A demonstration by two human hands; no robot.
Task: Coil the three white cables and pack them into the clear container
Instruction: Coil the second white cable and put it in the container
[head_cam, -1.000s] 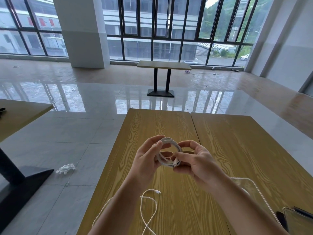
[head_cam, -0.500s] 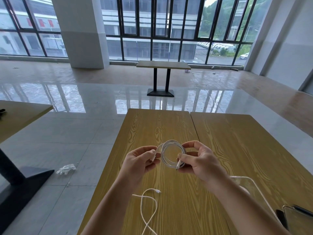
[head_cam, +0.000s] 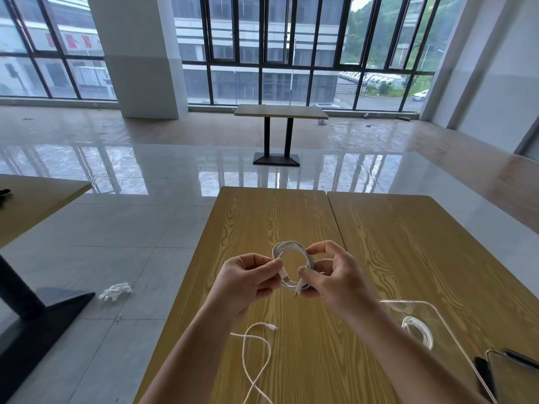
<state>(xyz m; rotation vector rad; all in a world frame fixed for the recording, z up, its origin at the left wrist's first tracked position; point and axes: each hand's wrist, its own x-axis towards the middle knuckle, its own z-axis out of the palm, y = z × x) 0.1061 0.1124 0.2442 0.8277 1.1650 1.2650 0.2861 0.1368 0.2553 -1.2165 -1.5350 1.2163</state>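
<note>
A white cable wound into a small coil (head_cam: 291,252) is held above the wooden table (head_cam: 262,217). My right hand (head_cam: 335,275) pinches the coil's right side, with one plug sticking out below its thumb. My left hand (head_cam: 248,275) pinches the cable's other plug end at the coil's left side. A second white cable (head_cam: 256,354) lies loose and uncoiled on the table between my forearms. A third cable, coiled (head_cam: 418,330), rests inside the clear container (head_cam: 437,312) at the lower right.
Dark flat objects (head_cam: 507,374), perhaps a phone and a tablet, lie at the bottom right corner. Another table (head_cam: 280,112) stands farther back on the glossy floor, and a third table's corner (head_cam: 43,196) shows at left. White scraps (head_cam: 115,291) lie on the floor.
My left hand has pulled back from over the coil and now pinches the cable's free plug end at the coil's left side. The coil has opened into a rounder loop.
</note>
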